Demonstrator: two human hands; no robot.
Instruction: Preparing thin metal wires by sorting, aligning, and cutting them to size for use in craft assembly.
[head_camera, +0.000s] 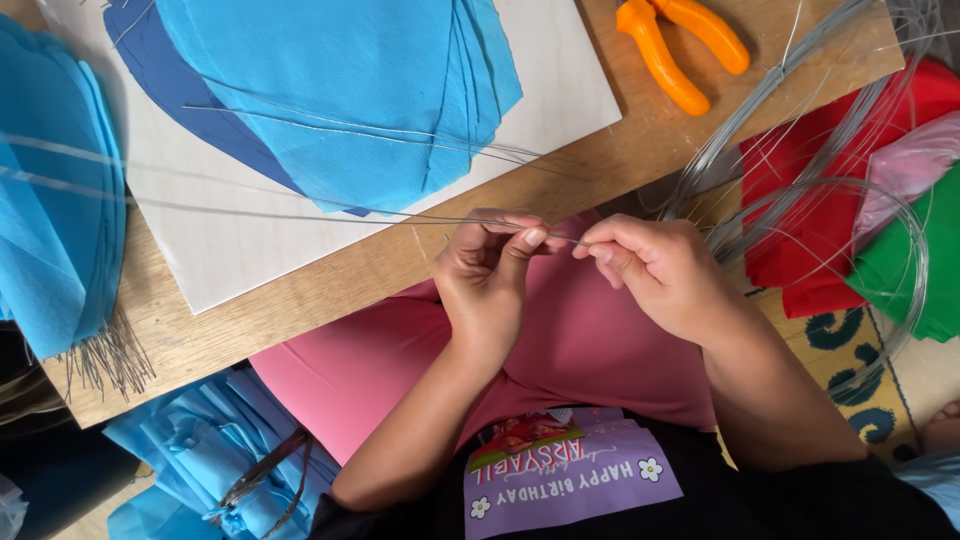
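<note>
Steel-grey florist wire (330, 216), thin and straight, runs from the two hands out toward nine o'clock across the wooden tabletop (400, 262), passing over the pale board (250, 250). Left hand (487, 275): thumb and forefinger pressed together on the near end of the wire, remaining fingers curled in. Right hand (655, 270): fingertips likewise pinching the same end, just at three o'clock of the left, the two pinches almost touching. Both hands sit above a pink sheet (560, 350) on the lap.

Stacked blue tissue circles (340, 90) lie on the board at eleven o'clock of the hands, with loose wires crossing them. A folded blue tissue fan (55, 190) with a fringe of wire ends sits at nine o'clock. Orange-handled pliers (680, 45) rest at one o'clock. A wire coil (830, 190) lies at three o'clock over red tissue (800, 200) and green tissue (900, 260). More blue tissue (200, 450) lies at seven o'clock.

Assessment: whether the hands hold one strand or several cannot be told. For clean work, grips should stay close together so the short end is controlled, while the long run is kept flat and clear of the loose wires on the tissue, which could tangle. Pressure should be firm but even, as thin wire kinks readily.
</note>
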